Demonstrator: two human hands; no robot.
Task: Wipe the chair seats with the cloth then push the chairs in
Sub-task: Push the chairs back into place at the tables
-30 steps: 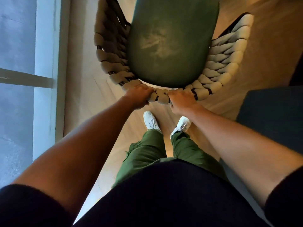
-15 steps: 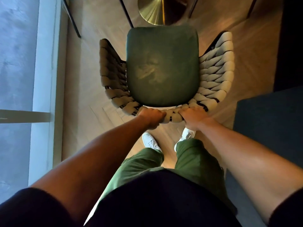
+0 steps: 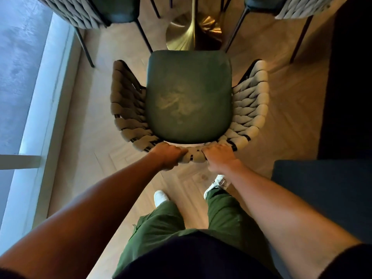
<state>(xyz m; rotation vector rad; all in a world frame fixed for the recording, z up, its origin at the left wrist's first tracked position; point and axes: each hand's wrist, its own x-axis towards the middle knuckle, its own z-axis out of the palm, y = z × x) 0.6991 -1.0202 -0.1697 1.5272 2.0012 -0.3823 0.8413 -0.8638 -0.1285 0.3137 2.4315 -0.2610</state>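
ahead: gold table base (image 3: 189, 35), chair legs (image 3: 144, 35) | sides: bare floor (image 3: 96, 109)

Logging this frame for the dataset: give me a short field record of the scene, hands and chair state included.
chair: green seat with woven back, facing the table
left hand: grips the top of the woven back
right hand: grips the top of the woven back, beside the left
table base: gold pedestal just beyond the seat's front edge
other chairs: one at top left, one at top right
cloth: not in view
seat surface: pale smudged patch near the middle
floor: wood
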